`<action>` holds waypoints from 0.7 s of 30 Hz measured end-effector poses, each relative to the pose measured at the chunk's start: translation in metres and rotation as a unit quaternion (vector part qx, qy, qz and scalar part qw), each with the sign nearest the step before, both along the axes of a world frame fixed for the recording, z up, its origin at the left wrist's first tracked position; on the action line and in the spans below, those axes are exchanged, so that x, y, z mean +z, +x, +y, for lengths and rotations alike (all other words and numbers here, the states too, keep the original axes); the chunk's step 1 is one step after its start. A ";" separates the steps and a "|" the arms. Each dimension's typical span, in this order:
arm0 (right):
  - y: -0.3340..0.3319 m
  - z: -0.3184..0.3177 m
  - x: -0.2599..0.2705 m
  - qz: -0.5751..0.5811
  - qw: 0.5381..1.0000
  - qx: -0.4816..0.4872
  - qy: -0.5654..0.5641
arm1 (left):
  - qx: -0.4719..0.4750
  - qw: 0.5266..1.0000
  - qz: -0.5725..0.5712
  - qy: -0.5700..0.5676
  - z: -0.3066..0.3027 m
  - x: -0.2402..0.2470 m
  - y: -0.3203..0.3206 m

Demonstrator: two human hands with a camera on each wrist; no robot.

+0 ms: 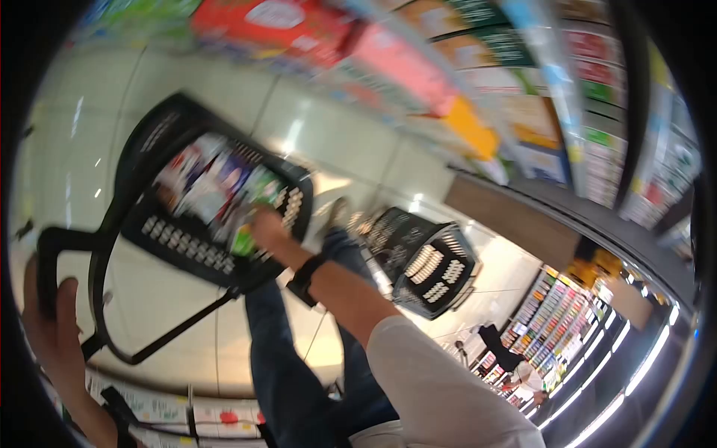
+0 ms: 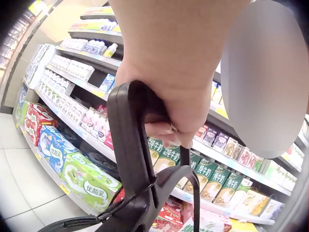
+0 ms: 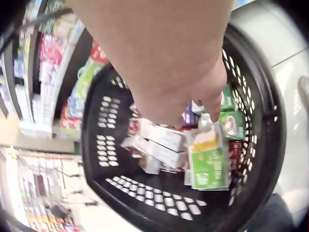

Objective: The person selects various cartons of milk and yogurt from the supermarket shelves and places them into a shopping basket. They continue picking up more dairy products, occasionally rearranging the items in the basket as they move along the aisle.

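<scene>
A black shopping basket [image 1: 187, 246] with white-looking slots holds several small cartons and packets. My left hand [image 1: 60, 328] grips its black handle [image 2: 133, 145], fingers curled round it in the left wrist view. My right hand [image 1: 270, 228] reaches down inside the basket, and in the right wrist view the fingertips of this hand [image 3: 169, 92] pinch the top of a green and white packet [image 3: 208, 166]. White boxes [image 3: 166, 145] lie beside that packet, with green boxes [image 3: 231, 124] near the basket wall. Part of the right hand's fingers is hidden behind the hand itself.
A second black basket [image 1: 429, 261] stands on the tiled floor beside my legs [image 1: 280, 351]. Shelves of cartons [image 2: 212, 181] run along one side, with multipacks [image 2: 89, 181] low down. Farther off are a display rack [image 1: 549, 313] and a person [image 1: 526, 377].
</scene>
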State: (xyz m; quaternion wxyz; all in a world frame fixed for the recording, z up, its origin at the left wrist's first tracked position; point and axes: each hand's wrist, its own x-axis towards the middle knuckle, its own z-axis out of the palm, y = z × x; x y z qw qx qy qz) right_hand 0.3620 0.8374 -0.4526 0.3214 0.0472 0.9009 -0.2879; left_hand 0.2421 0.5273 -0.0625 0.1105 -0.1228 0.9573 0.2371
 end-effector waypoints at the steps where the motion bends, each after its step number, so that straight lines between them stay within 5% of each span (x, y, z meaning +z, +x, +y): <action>1: -0.015 0.019 0.053 -0.023 0.996 -0.016 -0.082 | -0.008 1.000 0.012 0.009 -0.001 -0.006 -0.001; 3: -0.046 0.078 0.160 -0.016 0.972 -0.072 -0.223 | -0.044 0.998 0.021 0.038 0.014 -0.010 -0.010; 5: -0.071 0.159 0.263 0.169 0.967 -0.059 -0.182 | -0.065 0.993 0.080 0.065 0.005 -0.026 -0.011; 7: -0.088 0.269 0.329 0.328 0.941 -0.048 -0.069 | -0.029 0.995 0.000 0.093 0.013 -0.016 -0.017; 8: -0.098 0.321 0.367 0.406 0.911 -0.027 0.075 | -0.008 0.994 -0.055 0.089 0.033 0.004 -0.025; 12: -0.126 0.486 0.474 0.470 0.829 0.024 0.303 | -0.066 0.995 0.010 0.080 0.021 -0.010 -0.020; 19: -0.176 0.583 0.493 0.343 0.867 -0.013 0.360 | -0.060 0.993 0.057 0.090 0.037 -0.003 0.006; 21: -0.193 0.593 0.487 0.362 0.858 0.039 0.363 | -0.084 0.990 0.114 0.002 0.018 -0.018 0.022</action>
